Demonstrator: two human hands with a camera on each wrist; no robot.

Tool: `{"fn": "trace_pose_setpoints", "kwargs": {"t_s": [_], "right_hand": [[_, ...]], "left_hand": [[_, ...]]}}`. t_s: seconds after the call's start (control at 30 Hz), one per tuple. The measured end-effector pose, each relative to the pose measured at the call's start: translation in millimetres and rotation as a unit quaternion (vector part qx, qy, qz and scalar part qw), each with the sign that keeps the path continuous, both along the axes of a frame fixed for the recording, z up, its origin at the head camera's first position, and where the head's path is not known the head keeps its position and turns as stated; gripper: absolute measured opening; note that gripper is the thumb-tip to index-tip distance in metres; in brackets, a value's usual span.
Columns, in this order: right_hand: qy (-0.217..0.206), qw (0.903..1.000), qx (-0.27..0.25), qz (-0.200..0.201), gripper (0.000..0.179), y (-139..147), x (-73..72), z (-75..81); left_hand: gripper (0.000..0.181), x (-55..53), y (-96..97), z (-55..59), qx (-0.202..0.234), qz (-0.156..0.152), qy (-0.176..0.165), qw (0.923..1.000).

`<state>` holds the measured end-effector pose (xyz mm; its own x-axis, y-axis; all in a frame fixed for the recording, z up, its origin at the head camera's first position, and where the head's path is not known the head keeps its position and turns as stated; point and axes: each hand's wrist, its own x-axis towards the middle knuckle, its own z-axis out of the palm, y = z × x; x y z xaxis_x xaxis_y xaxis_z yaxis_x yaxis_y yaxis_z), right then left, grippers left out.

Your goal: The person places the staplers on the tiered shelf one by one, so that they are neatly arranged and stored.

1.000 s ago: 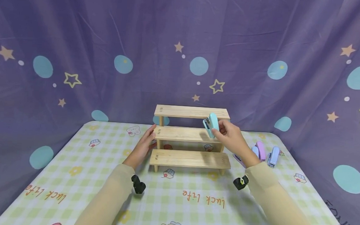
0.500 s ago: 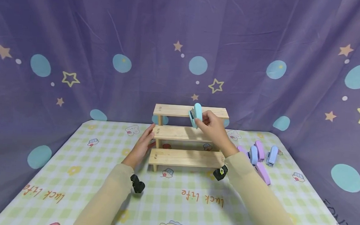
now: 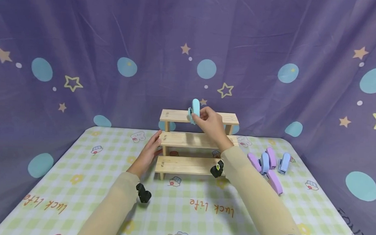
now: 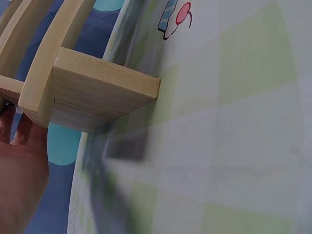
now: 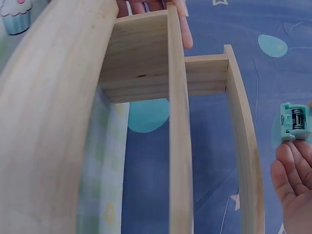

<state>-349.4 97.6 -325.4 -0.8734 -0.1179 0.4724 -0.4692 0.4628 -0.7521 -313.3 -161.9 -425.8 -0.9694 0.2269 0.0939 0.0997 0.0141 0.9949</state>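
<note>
A turquoise stapler (image 3: 195, 110) is pinched upright by my right hand (image 3: 210, 124), in front of the top board of a three-tier wooden shelf (image 3: 185, 165). In the right wrist view, the stapler (image 5: 294, 122) shows its hinge end, with the fingertips (image 5: 287, 156) under it, apart from the boards. My left hand (image 3: 148, 152) lies against the shelf's left side near the middle board, fingers mostly straight. The left wrist view has that hand (image 4: 22, 170) touching the wooden side (image 4: 102, 87); some fingertips are hidden behind the wood.
On the table right of the shelf lie several staplers: a blue one (image 3: 284, 163), another blue one (image 3: 264, 163), and purple ones such as the nearest (image 3: 274, 182). A checked cloth (image 3: 101, 184) covers the table. A purple curtain (image 3: 166, 34) hangs behind.
My right hand has carried the turquoise stapler left and up, from before the middle board to the top board. The left hand has stayed in place.
</note>
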Motion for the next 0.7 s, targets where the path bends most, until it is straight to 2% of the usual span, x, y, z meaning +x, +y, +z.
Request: {"fn": "trace_pose_setpoints", "kwargs": {"t_s": [0.03, 0.27, 0.53, 0.7], "right_hand": [[-0.005, 1.0, 0.0, 0.002, 0.032, -2, -1.3, 2.0], [-0.031, 0.9994, 0.018, -0.001, 0.036, -12, -12.6, 6.0], [-0.01, 0.9996, 0.016, -0.021, 0.033, -20, -20.2, -1.7], [-0.012, 0.9988, 0.036, -0.032, 0.033, -23, -22.6, -1.8]], "left_hand": [[0.058, -2.3, -0.3, -3.5, -0.001, 0.003, 0.003, 1.0], [0.057, -1.4, 1.4, -4.0, 0.002, 0.005, 0.009, 0.9999], [0.057, -1.8, 0.6, -5.4, 0.003, 0.006, 0.013, 0.9999], [0.056, 0.7, 1.1, 0.3, 0.005, 0.003, -0.003, 1.0]]}}
